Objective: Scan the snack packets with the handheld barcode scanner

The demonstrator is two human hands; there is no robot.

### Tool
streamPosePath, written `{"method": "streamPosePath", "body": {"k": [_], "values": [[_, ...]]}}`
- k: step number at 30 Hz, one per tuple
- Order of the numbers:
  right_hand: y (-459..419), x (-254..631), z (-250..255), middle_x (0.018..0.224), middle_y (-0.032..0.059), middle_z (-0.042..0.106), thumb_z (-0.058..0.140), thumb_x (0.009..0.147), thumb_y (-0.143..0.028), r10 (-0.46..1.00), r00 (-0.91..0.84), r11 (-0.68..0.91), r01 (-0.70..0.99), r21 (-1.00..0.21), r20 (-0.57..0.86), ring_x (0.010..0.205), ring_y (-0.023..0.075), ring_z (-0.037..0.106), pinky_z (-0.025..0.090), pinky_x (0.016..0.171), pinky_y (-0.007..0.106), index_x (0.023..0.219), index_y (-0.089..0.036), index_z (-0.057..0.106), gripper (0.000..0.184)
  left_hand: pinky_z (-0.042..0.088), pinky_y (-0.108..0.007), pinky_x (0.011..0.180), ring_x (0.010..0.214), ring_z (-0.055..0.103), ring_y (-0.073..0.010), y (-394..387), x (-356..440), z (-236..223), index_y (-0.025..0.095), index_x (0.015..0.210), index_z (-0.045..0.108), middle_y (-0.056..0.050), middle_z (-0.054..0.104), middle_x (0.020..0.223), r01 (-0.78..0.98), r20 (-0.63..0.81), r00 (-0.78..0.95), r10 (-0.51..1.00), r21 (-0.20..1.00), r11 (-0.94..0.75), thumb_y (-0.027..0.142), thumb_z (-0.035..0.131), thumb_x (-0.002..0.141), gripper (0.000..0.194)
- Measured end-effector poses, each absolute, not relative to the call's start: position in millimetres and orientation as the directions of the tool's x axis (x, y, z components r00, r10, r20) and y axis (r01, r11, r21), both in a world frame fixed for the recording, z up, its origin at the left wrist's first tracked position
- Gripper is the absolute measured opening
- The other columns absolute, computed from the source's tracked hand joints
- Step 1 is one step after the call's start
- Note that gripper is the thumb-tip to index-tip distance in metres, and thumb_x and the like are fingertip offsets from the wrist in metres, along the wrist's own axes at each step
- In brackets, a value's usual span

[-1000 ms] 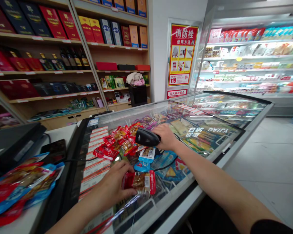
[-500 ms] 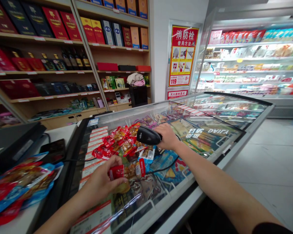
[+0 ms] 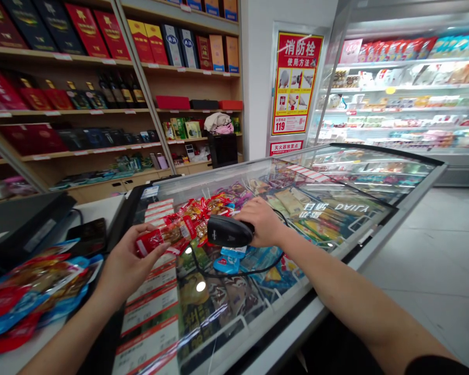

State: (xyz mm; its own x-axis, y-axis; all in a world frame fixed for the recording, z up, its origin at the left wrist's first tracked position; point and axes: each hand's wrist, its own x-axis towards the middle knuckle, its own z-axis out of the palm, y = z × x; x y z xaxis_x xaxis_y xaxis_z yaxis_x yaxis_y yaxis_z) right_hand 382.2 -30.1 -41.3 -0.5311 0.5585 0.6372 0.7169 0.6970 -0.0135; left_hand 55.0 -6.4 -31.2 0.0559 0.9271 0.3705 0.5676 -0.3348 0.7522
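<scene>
My left hand (image 3: 127,258) pinches a small red-ended snack packet (image 3: 175,233) by one end, above the freezer's glass top. Gripped in my right hand (image 3: 260,221) is a black barcode scanner (image 3: 227,231), its head pointing left toward that packet. A heap of red snack packets (image 3: 197,208) lies on the glass just behind, partly hidden by the scanner and the held packet. Close below the scanner are blue-and-white packets (image 3: 227,263). The scanner's black cable (image 3: 242,273) loops over the glass.
The chest freezer (image 3: 359,255) has price labels (image 3: 148,312) along its left side. To the left, a counter holds a pile of snack bags (image 3: 35,291), a black phone (image 3: 86,237) and a dark machine (image 3: 19,221). Shelves with boxes and bottles stand behind; a lit fridge (image 3: 406,104) is at right.
My left hand has moved left and up with the packet. The scanner in my right hand has shifted slightly left and down, and the cable now loops lower across the glass.
</scene>
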Motion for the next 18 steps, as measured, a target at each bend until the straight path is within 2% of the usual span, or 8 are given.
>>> {"method": "streamPosePath", "body": {"k": [7,13,18], "values": [[-34.9,376.0,-36.7,0.09,0.0065,0.072,0.064,0.071,-0.032,0.604,-0.559,0.692,0.722,-0.025,0.568,0.088,0.0234,0.058,0.032,0.085,0.041,0.099,-0.021,0.066,0.03,0.049,-0.029,0.055,0.06,0.058,-0.017,-10.8,56.6,-24.4,0.024,0.097,0.055,0.002,0.063,0.078,0.595,0.381,0.067,0.922,0.727,-0.343,0.057,0.073,0.062,0.051],[-34.8,377.1,-37.6,0.089,0.0076,0.072,0.062,0.073,-0.032,0.593,-0.553,0.704,0.709,-0.043,0.585,0.087,0.0236,0.058,0.032,0.084,0.04,0.098,-0.021,0.067,0.028,0.049,-0.029,0.055,0.059,0.058,-0.0163,-9.6,57.8,-28.9,0.024,0.096,0.052,0.001,0.063,0.081,0.6,0.388,0.058,0.92,0.723,-0.343,0.056,0.072,0.062,0.051],[-32.9,381.7,-41.9,0.085,0.0073,0.072,0.061,0.074,-0.031,0.549,-0.535,0.72,0.693,-0.038,0.643,0.084,0.0231,0.058,0.032,0.081,0.039,0.1,-0.019,0.068,0.03,0.051,-0.032,0.066,0.071,0.063,-0.0203,-6.6,54.6,-26.2,0.025,0.084,0.046,-0.001,0.064,0.079,0.66,0.481,0.052,0.875,0.641,-0.391,0.052,0.061,0.07,0.034]]}}
